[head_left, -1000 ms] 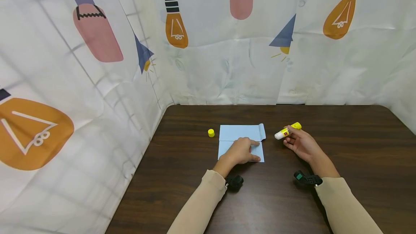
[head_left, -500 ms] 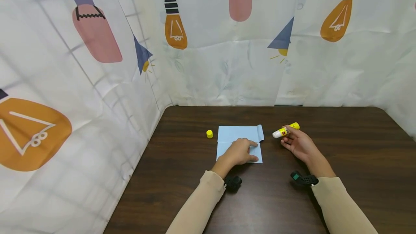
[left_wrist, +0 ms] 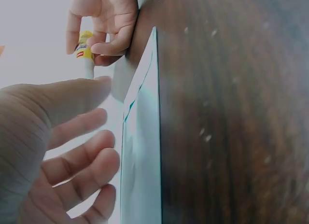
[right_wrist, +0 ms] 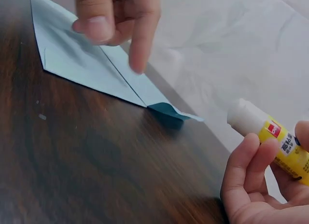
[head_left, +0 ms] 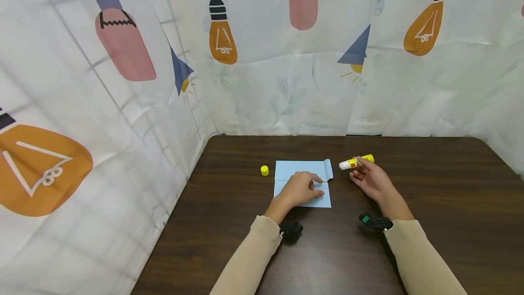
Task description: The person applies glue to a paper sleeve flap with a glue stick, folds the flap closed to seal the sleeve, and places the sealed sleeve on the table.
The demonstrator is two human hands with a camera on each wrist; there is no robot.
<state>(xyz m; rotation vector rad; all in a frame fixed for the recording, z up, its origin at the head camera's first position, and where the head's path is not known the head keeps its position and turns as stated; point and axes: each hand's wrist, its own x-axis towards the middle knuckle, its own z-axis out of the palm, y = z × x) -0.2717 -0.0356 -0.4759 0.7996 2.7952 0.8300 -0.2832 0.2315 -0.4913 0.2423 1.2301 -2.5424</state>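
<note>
A light blue folded paper (head_left: 303, 167) lies on the table, a crease across its middle and its right end curled up at the far corner. Over its near half is my left hand (head_left: 298, 189), fingers loosely bent and thumb apart from them, gripping nothing; whether the fingertips touch the paper I cannot tell. To the right of the paper, my right hand (head_left: 374, 183) holds a yellow and white glue stick (head_left: 349, 164) between thumb and fingers, its white end pointing left. In the right wrist view the paper's curled flap (right_wrist: 166, 114) lifts off the table.
A small yellow cap (head_left: 264, 170) stands on the dark wooden table (head_left: 229, 185), left of the paper. White curtains (head_left: 262, 94) printed with lamps hang behind the table and along its left side. Each wrist wears a black strap with a camera (head_left: 291, 230).
The right hand has moved slightly left with the glue stick, nearer the paper. The left hand's thumb has drawn a little closer to its index finger. The paper and cap stay in place.
</note>
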